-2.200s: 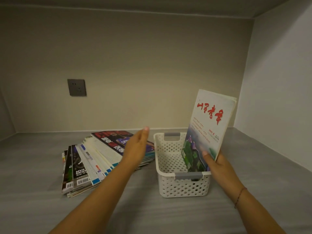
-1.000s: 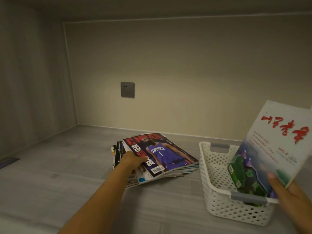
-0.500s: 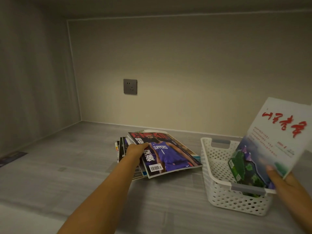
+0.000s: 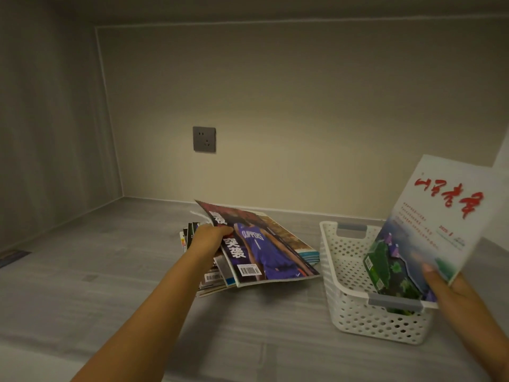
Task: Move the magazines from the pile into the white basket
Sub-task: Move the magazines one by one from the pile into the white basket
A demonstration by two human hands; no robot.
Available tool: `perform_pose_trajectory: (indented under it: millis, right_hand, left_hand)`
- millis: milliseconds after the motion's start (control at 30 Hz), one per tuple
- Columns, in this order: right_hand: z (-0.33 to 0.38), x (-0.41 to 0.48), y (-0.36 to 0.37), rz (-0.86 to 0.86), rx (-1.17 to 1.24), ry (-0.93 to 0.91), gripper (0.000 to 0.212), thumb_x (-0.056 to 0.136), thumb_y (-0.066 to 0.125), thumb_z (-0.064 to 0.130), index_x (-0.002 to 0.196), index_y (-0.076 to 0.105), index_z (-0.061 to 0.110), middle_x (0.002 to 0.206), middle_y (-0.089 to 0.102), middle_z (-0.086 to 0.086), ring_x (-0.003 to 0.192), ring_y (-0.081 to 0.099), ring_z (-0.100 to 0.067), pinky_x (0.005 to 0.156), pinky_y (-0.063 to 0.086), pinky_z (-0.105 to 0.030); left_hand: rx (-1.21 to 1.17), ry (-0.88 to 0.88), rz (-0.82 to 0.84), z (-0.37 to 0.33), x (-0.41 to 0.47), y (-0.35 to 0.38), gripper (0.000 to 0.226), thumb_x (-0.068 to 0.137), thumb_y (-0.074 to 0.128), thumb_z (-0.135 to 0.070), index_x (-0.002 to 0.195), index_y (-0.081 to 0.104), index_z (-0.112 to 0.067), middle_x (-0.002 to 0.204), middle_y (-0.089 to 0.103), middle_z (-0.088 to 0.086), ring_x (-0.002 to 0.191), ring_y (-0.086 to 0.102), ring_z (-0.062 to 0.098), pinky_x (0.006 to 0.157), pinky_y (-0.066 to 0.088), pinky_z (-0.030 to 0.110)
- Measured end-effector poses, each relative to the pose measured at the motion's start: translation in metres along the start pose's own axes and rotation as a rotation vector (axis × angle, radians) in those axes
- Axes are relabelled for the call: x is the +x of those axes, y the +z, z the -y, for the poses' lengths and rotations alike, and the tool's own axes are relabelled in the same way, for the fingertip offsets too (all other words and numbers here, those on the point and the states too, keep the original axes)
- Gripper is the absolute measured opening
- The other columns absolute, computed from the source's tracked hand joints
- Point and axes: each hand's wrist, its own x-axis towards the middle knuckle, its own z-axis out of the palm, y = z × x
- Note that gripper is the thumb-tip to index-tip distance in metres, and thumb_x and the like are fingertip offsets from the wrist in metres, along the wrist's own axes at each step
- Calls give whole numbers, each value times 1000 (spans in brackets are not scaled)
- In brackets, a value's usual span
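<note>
on the left of the grey shelf floor (image 4: 110, 285) lies the pile of magazines (image 4: 205, 274), fanned out flat with its spines toward the left wall. the left hand (image 4: 210, 238) is clenched on the spine edge of the top magazine (image 4: 264, 252), the one with a basketball player in a purple jersey on its cover, and that edge is tilted up off the pile while the far side rests on it. a grey wall socket (image 4: 204, 139) sits on the back wall above. just right of the pile stands the white basket (image 4: 358, 312), perforated, with grey handle inserts. inside it a white magazine with red lettering (image 4: 429, 232) stands tilted, its lower corner down in the basket and the rest rising above the rim. the right hand (image 4: 451, 288) grasps its lower edge, thumb on the cover, by the basket's near handle.
</note>
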Motion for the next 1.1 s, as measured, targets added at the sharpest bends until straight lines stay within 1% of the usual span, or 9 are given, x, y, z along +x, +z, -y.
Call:
perform_pose_trajectory:
  millis: [167,267,400,533,600,733,867,1000,1100]
  right_hand:
    - [5,-1,-1,12,-7,-6,41,93,43,31,129,46,11,100,58,-13,77,53,-28,67,42,-34]
    - [6,-3,0,20,16,-19,41,93,43,29,129,46,10,95,58,-7,72,52,-18,61,40,-28]
    - [4,-2,3,50,82,-16,40,93,43,29,130,45,13,110,58,-6,86,55,-15,71,44,-27]
    - [-2,2,2,78,106,-31,42,93,43,29,133,43,14,115,57,-4,99,55,-19,69,44,-16]
    - [-4,3,1,93,120,-35,43,93,43,29,134,42,14,120,57,-5,103,55,-20,72,46,-17]
    - [-5,4,1,106,128,-49,44,93,43,31,135,40,16,118,55,-2,101,55,-15,62,45,-4]
    - [-4,2,-1,134,127,-45,52,91,39,42,136,37,18,116,54,-1,94,54,-7,54,42,0]
    - [-1,0,-3,167,133,-87,67,81,35,55,141,31,24,123,47,7,112,45,-12,66,42,1]
    - [1,0,-3,205,191,-114,65,82,36,55,140,30,26,125,47,8,111,46,-7,81,41,-6]
  left_hand:
    - [-6,434,-52,-31,-39,45,17,92,59,-19,76,61,-24,76,70,-3,68,68,11,58,51,24]
    - [-18,579,-46,-41,-64,79,18,92,59,-22,75,57,-28,74,69,-8,68,69,8,57,53,22]
    - [-2,742,-68,-48,-87,115,20,93,57,-24,75,53,-32,75,66,-9,69,68,11,59,56,27]
    - [22,913,-68,-47,-104,149,11,93,55,-25,83,54,-26,73,63,-8,63,62,5,54,49,17]
    - [33,988,-76,-46,-111,165,11,94,53,-26,89,58,-18,73,62,-5,61,58,4,52,46,16]
    - [68,980,-47,-37,-118,190,21,97,51,-23,99,62,-6,78,64,4,66,62,22,58,54,36]
    - [191,867,19,-15,-126,202,20,98,50,-24,99,61,-8,78,65,4,70,65,22,63,56,39]
    - [252,755,179,-14,-130,202,12,99,45,-30,100,53,-22,86,65,1,77,66,21,70,57,43]
    - [286,724,350,-12,-136,201,34,100,31,-43,119,52,-25,103,66,0,94,65,21,81,55,40]
